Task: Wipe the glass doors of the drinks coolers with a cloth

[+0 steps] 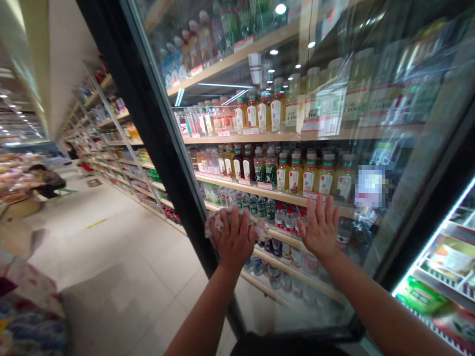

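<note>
My left hand (233, 238) presses a crumpled pale cloth (217, 221) flat against the glass door (334, 247) of a drinks fridge, near the door's black left frame (163, 128). The fingers lie spread over the cloth. My right hand (319, 227) rests flat on the same glass a little to the right, fingers stretched out and apart, holding nothing. Behind the glass stand rows of bottled drinks (297, 173) on wooden shelves.
An open fridge compartment with packaged goods (438, 277) glows at the right. A shop aisle with long shelving (111, 148) runs off to the left. A person (46, 180) crouches far down the aisle. Patterned fabric (25, 306) shows at the lower left.
</note>
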`<state>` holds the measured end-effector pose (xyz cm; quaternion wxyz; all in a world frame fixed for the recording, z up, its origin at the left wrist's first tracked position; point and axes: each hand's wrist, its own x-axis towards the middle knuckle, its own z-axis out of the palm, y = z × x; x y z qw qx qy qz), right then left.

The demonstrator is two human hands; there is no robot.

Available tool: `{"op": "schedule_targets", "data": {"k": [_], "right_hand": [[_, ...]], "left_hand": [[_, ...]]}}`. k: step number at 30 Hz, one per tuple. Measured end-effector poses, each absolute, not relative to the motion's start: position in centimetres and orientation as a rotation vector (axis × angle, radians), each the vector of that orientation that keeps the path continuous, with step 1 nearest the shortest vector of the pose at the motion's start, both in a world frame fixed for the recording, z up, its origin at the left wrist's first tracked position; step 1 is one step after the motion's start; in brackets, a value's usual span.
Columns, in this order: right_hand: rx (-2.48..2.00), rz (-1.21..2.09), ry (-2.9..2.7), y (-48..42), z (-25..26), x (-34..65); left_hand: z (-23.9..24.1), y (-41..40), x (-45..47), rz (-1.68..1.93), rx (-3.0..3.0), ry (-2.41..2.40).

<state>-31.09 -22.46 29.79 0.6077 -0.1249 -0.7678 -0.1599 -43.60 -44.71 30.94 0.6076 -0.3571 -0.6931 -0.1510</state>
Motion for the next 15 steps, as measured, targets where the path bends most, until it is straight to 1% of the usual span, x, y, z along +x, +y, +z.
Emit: {"op": "schedule_targets", "data": {"k": [4,6,8,12,15], "right_hand": [[-0.288,-0.371,-1.762,-22.5,29.8,-31.2],[-0.296,-0.372,-1.758,-22.5,29.8,-31.2],[-0.288,-0.364,-1.757,-22.5,29.8,-31.1],[-0.275,-0.372,-1.763,-22.5,30.0,-30.9],[-0.266,-0.399,-1.747,-22.5,30.2,-30.8]], "left_hand": [[25.6,-45.4,-42.8,-0.333,-0.899,-1.575],[24.2,-45.8,-42.8,-0.326,-0.896,-1.605],[24.7,-45.8,-43.2,-0.324,-0.876,-1.626],[27.8,-45.5,-44.0,-0.378,-0.824,-1.599],[27.4,-45.7,-43.7,-0.377,-0.849,-1.588]]}}
